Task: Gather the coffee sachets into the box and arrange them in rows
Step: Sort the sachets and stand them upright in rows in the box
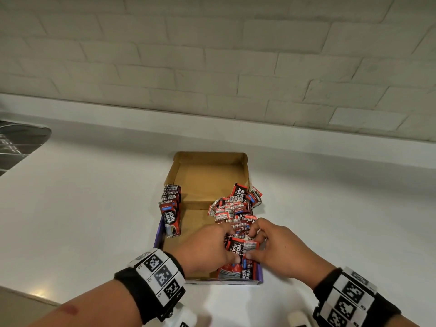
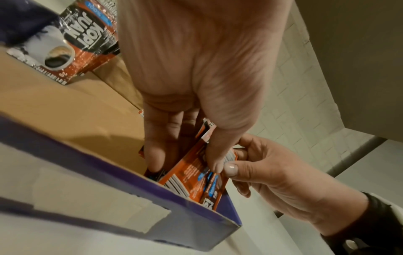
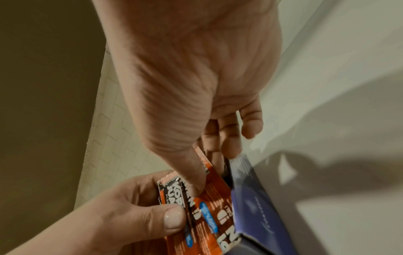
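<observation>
An open cardboard box (image 1: 207, 175) with purple outer walls (image 2: 130, 198) sits on a white counter. A tidy row of red-and-black coffee sachets (image 1: 170, 208) stands along its left wall; the front one (image 2: 76, 43) shows a cup print. A loose heap of sachets (image 1: 236, 207) fills the right side. At the near right corner both hands hold one upright bundle of sachets (image 1: 240, 252). My left hand (image 1: 226, 246) grips it from the left, thumb on its face (image 2: 184, 165). My right hand (image 1: 254, 244) pinches it from the right (image 3: 212, 169), beside the box wall (image 3: 257, 207).
A dark ridged metal object (image 1: 18, 145) lies at the far left of the counter. A pale brick wall (image 1: 212, 55) rises behind a low ledge. The counter's front edge (image 1: 28, 296) shows at the lower left. Bare cardboard floor (image 1: 207, 185) shows in the far half of the box.
</observation>
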